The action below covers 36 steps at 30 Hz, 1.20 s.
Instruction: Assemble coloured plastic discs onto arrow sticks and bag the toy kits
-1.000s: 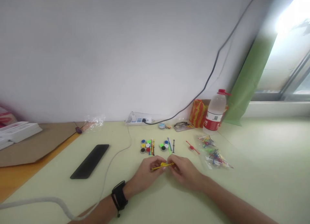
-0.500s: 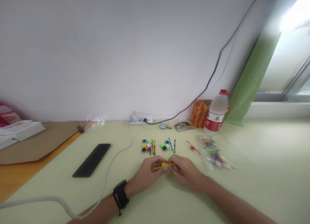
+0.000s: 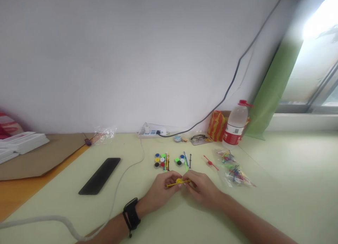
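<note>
Your left hand [image 3: 161, 187] is closed around the left part of a yellow arrow [image 3: 173, 184], and your right hand [image 3: 202, 188] pinches its other end; a yellow disc [image 3: 179, 180] sits at the arrow's middle, between both sets of fingertips; whether the two are fully joined, you cannot tell from here.

Well to the left of your left hand lies a black slab [image 3: 100, 176]; nearer, a white cable [image 3: 118, 187] winds down past your watch [image 3: 131, 213] and across that forearm, so a sweep leftward could snag it. Just beyond your left fingers sit the left discs [image 3: 160, 160], in six colours, with loose left arrows [image 3: 167, 161] beside them; ahead of where your hands meet are the right discs [image 3: 180, 160], four of them, and the right arrows [image 3: 187, 160]; these parts look unjoined. Beyond your right hand, slightly to its right, a red arrow [image 3: 214, 166] lies across a red disc [image 3: 209, 163] and looks assembled; farther right, clear bags [image 3: 237, 174] hold more mixed pieces, seemingly untouched, so much appears left to do.

Forward reach looks tight, with parts close to your knuckles; the pale tabletop [image 3: 182, 221] between your forearms seems the roomier place; the table's far edge meets the wall [image 3: 126, 78], well beyond both hands.
</note>
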{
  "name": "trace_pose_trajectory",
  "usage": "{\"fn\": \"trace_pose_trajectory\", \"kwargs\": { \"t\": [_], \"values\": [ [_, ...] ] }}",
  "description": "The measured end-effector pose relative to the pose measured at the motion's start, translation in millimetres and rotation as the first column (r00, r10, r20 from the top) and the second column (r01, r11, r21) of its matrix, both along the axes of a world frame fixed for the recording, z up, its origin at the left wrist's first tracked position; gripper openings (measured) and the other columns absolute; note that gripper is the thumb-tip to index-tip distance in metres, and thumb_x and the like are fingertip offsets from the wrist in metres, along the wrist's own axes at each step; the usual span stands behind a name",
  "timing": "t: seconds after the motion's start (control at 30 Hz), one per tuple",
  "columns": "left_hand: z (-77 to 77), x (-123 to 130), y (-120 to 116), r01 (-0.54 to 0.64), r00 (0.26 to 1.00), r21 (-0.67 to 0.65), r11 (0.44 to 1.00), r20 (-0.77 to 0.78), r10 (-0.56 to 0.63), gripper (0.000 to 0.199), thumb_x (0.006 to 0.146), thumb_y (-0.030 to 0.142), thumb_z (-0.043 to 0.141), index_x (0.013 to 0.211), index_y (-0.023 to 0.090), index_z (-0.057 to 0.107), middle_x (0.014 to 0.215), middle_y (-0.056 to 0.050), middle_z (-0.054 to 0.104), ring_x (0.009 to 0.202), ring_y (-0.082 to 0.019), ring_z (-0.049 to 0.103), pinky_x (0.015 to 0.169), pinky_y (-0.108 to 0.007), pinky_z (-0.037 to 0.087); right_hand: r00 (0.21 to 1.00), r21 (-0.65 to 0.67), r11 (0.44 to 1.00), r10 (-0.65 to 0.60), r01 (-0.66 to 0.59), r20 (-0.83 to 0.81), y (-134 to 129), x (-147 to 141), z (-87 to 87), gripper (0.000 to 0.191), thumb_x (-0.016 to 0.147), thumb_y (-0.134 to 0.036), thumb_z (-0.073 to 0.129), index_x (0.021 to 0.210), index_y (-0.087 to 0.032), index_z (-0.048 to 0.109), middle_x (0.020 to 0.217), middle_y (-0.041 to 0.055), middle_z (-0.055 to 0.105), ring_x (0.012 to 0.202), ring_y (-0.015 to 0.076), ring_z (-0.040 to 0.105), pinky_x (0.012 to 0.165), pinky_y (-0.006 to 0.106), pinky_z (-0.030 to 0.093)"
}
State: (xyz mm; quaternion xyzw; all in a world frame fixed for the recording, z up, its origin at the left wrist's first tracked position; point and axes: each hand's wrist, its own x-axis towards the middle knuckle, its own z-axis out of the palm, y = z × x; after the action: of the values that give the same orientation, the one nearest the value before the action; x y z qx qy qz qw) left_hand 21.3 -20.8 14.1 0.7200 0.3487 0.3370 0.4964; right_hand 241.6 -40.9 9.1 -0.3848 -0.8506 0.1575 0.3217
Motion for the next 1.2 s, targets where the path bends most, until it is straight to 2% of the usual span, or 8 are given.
{"fn": "trace_pose_trajectory", "kwargs": {
  "t": [0.57,1.0,1.2],
  "values": [
    [8.6,3.5,-2.8,-0.007,1.0,-0.067,0.998,0.015,0.008,0.032,0.086,0.048,0.076,0.097,0.017,0.075,0.095,-0.007,0.077,0.091,-0.022,0.069,0.082,-0.03,0.053,1.0,-0.001,1.0,0.009,-0.009,-0.003,2.0,-1.8,-4.9,0.008,0.097,-0.018,0.053,0.099,-0.022,0.059,0.087,0.0013,0.069,0.074,0.0148,0.061,0.064,0.026,0.038],
    [-3.9,0.1,1.5,-0.011,1.0,-0.05,0.999,0.006,0.011,0.031,0.091,0.046,0.072,0.103,0.017,0.073,0.098,-0.008,0.076,0.091,-0.021,0.068,0.082,-0.03,0.053,0.999,-0.005,1.0,0.012,-0.012,-0.03,2.9,-0.3,-5.8,0.016,0.104,-0.028,0.05,0.101,-0.022,0.064,0.089,0.0031,0.067,0.075,0.0151,0.061,0.065,0.026,0.04],
    [-4.2,0.5,1.9,-0.032,0.999,-0.058,0.998,0.024,0.034,0.027,0.086,0.041,0.077,0.096,0.016,0.073,0.093,-0.008,0.076,0.088,-0.021,0.069,0.081,-0.031,0.054,1.0,0.007,1.0,-0.02,0.02,-0.016,4.6,-0.7,-9.1,0.021,0.104,-0.032,0.051,0.096,-0.022,0.068,0.088,0.0037,0.065,0.07,0.0141,0.059,0.061,0.026,0.04]
  ]
}}
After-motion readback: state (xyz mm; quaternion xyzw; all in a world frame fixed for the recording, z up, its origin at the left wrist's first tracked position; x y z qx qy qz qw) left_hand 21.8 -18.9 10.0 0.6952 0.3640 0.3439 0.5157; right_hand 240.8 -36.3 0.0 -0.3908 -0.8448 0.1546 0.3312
